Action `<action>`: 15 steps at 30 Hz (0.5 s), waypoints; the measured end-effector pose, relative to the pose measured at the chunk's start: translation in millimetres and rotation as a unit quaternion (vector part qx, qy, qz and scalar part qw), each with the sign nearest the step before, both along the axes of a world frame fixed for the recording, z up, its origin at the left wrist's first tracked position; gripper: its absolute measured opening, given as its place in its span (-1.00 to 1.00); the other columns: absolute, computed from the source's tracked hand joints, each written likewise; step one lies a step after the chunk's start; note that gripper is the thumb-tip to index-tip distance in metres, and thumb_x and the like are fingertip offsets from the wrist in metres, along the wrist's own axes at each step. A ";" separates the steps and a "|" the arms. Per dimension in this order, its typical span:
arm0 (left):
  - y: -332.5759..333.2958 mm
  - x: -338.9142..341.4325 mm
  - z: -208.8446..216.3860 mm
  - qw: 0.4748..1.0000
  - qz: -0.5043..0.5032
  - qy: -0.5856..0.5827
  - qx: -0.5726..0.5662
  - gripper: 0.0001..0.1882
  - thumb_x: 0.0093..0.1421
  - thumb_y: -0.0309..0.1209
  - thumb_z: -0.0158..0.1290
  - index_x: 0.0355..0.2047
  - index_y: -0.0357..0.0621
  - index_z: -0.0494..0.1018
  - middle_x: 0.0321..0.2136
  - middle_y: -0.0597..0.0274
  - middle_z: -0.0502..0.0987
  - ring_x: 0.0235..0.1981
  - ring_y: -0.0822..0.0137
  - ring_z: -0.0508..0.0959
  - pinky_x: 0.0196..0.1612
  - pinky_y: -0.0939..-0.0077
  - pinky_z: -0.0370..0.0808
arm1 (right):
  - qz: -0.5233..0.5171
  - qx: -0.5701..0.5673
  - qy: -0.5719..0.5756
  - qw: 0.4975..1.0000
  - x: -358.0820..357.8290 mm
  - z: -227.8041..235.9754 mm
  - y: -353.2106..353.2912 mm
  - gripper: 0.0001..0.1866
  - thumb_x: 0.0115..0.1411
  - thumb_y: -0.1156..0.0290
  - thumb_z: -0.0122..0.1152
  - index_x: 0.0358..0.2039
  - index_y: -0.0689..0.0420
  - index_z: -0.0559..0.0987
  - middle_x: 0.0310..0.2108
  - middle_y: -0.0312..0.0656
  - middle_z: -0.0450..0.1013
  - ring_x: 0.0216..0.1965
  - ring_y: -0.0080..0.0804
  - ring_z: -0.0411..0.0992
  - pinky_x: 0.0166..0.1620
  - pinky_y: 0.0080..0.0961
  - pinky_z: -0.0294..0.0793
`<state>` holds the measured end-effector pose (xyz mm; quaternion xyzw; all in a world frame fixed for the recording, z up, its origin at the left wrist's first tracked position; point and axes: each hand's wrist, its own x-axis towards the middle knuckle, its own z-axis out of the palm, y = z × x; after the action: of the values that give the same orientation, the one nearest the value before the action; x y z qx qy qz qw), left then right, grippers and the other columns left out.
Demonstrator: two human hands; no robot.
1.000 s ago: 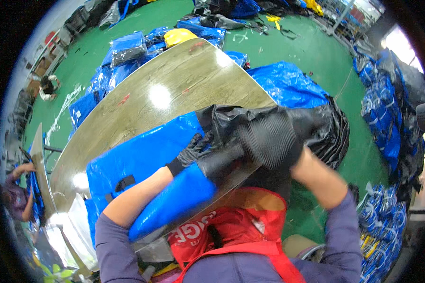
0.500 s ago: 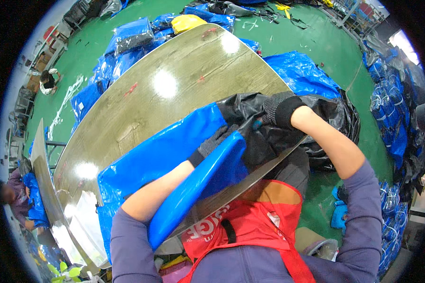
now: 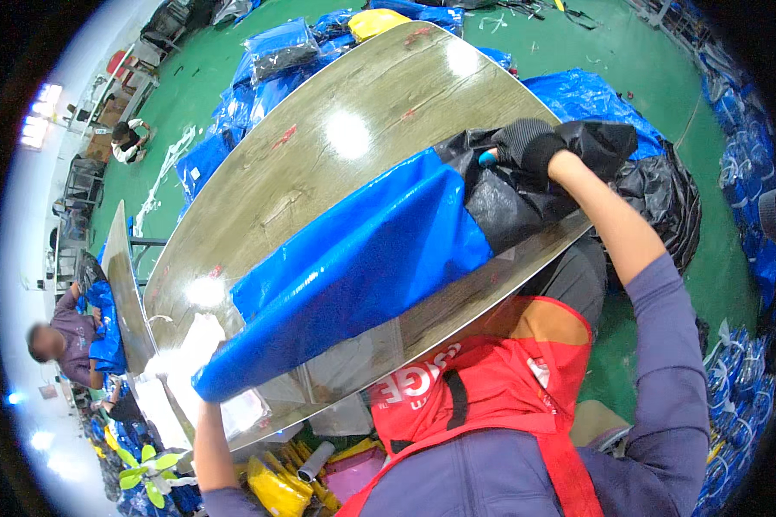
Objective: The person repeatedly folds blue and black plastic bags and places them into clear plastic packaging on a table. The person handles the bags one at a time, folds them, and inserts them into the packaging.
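Note:
A long blue and black plastic bag [image 3: 362, 254] lies slantwise across a wood-patterned table [image 3: 319, 181]. Its blue part reaches the lower left and its black part lies at the right. My right hand [image 3: 526, 145], in a dark knitted glove with a teal thumb tip, is closed on the black part near the table's right edge. At the bag's lower-left end my left forearm [image 3: 211, 444] goes up under the blue material. The left hand itself is hidden there, so its fingers do not show.
White sheets [image 3: 203, 345] lie at the table's left end. Packed blue bundles [image 3: 280, 47] and a yellow packet [image 3: 378, 24] sit beyond the far edge. Black plastic [image 3: 664, 202] hangs at the right. A co-worker [image 3: 69, 340] handles blue material at far left; another person [image 3: 129, 140] is farther back.
My left hand has gone from the middle of the bag to its lower-left end, under the blue part. The blue part now lies flatter and straighter. My right hand keeps hold of the black part.

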<state>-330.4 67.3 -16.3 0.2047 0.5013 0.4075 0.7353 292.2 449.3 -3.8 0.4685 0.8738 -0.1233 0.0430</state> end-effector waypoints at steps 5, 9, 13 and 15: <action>-72.8 12.4 -43.1 0.954 0.116 -0.034 0.273 -0.21 0.27 0.15 -0.23 0.35 -0.07 -0.05 0.33 0.10 0.03 0.31 0.11 0.04 0.36 0.10 -0.17 | -0.018 -0.087 -0.085 0.992 -17.3 -6.9 32.8 -0.13 -0.04 -0.43 0.02 -0.33 0.30 0.61 -0.36 0.18 0.52 -0.26 0.06 0.53 -0.15 -0.16 0.49; -24.6 91.5 -31.8 0.764 0.309 0.538 0.176 -0.23 0.18 0.12 0.05 0.13 -0.30 0.26 0.07 0.01 0.34 0.04 0.23 0.33 0.12 0.28 0.23 | -0.034 -0.069 -0.087 0.993 -23.9 1.8 27.7 -0.21 -0.02 -0.33 0.10 -0.20 0.24 0.61 -0.19 0.06 0.54 -0.14 0.01 0.52 -0.08 -0.18 0.48; 44.7 116.1 -21.0 0.736 0.314 0.593 0.095 -0.56 0.14 -0.11 0.20 -0.30 -0.35 0.51 -0.43 0.19 0.55 -0.45 0.37 0.44 -0.34 0.50 0.40 | 0.051 0.106 -0.137 0.983 -26.1 11.3 18.9 -0.43 0.23 -0.09 -0.08 -0.33 0.20 0.66 -0.28 0.07 0.55 -0.23 -0.02 0.54 -0.14 -0.14 0.49; 59.0 111.2 -27.5 0.767 0.218 0.600 0.066 -0.52 0.15 -0.11 0.19 -0.22 -0.39 0.49 -0.39 0.11 0.57 -0.41 0.29 0.48 -0.28 0.41 0.43 | 0.023 0.083 -0.100 0.991 -27.0 10.0 21.5 -0.40 0.23 -0.12 -0.10 -0.34 0.20 0.66 -0.30 0.07 0.55 -0.24 -0.01 0.54 -0.14 -0.14 0.49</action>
<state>-219.3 126.3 -43.8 0.3410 0.8430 0.3834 0.1612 265.2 470.8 6.2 0.4605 0.8827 -0.0019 0.0942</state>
